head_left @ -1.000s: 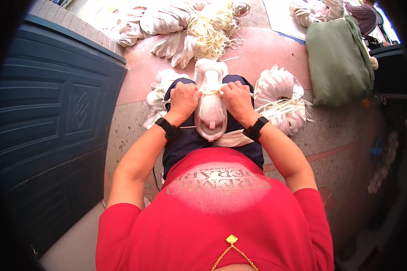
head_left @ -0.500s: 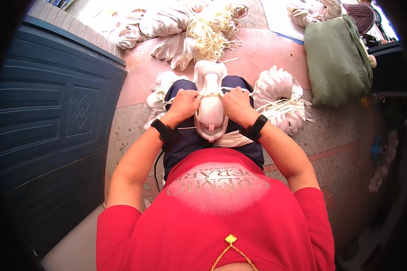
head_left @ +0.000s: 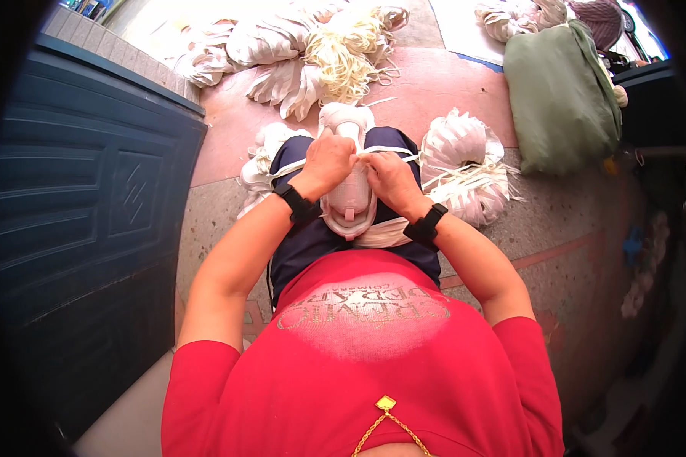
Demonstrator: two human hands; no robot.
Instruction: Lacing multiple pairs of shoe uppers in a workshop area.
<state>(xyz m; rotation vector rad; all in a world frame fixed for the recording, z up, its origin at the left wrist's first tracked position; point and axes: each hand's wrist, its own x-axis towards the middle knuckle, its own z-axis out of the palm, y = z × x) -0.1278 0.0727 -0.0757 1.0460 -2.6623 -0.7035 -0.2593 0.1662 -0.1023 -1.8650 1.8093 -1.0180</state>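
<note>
A pale white-pink sneaker (head_left: pixel 349 199) rests on my lap, its padded collar and pink heel tab toward me. Over its lacing area my left hand (head_left: pixel 328 164) and my right hand (head_left: pixel 391 177) meet, fingers pinched together. Both are closed on the cream shoelace (head_left: pixel 398 151), one stretch of which runs out to the right across my knee. Another strand loops out on the left. The fingers hide the crossing of the lace.
Pale shoe parts (head_left: pixel 269 156) lie by my left knee, and a coiled bundle of them (head_left: pixel 457 145) with laces by my right. Ahead are more pale bundles (head_left: pixel 270 42) and a heap of yellowish laces (head_left: pixel 341 61). A green sack (head_left: pixel 560 99) stands right, a blue panelled door (head_left: pixel 91 175) left.
My hands have come inward from either side of the sneaker and now meet over its middle. The lace, drawn outward before, is brought together between my fingers.
</note>
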